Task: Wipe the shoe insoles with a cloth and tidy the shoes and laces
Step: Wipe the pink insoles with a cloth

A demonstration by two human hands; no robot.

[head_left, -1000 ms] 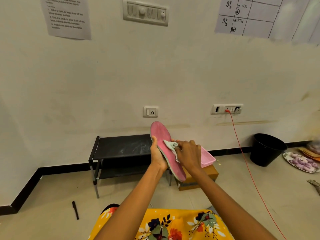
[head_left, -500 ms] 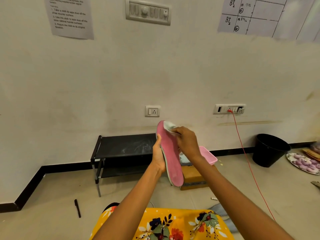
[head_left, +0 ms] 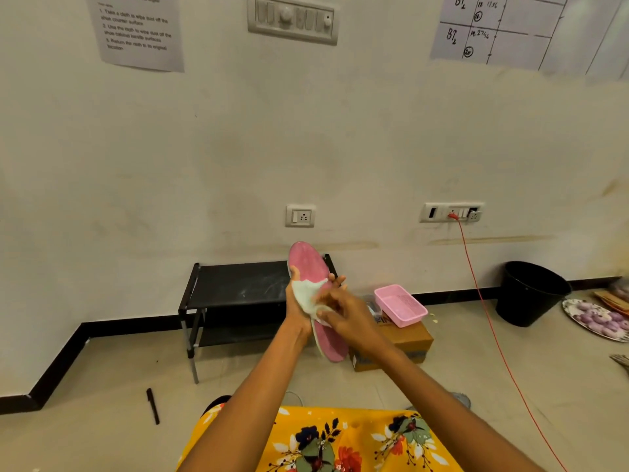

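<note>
Counting first: one pink insole [head_left: 315, 284], one pale cloth [head_left: 306, 294], two hands at work. The insole is held up in the air in front of the person, tilted with its toe end highest and its heel end low near a cardboard box [head_left: 405, 342]. The left hand [head_left: 296, 310] has its grip wrapped around the insole's left edge at mid-length, thumb on the pink face, fingers behind and out of sight. The right hand [head_left: 340, 306] presses the cloth against the middle of the pink face; its grip is partly curled, pinching a wad of cloth under the palm, with the fingertips extended toward the insole's right edge. The cloth spreads across the insole from the left thumb to the right palm. Behind the hands stands one low black rack [head_left: 238, 287] against the wall. One pink basket [head_left: 400, 304] sits on top of the cardboard box, just right of the hands. One black bucket [head_left: 529, 292] stands on the floor farther right, beside a patterned plate [head_left: 595, 318] at the frame edge. One black pen [head_left: 153, 405] lies on the floor at lower left. One red cable [head_left: 490, 318] runs from a wall socket down across the floor. Two grey shapes on the floor near the person's lap, possibly shoes, are mostly hidden by the arms.
</note>
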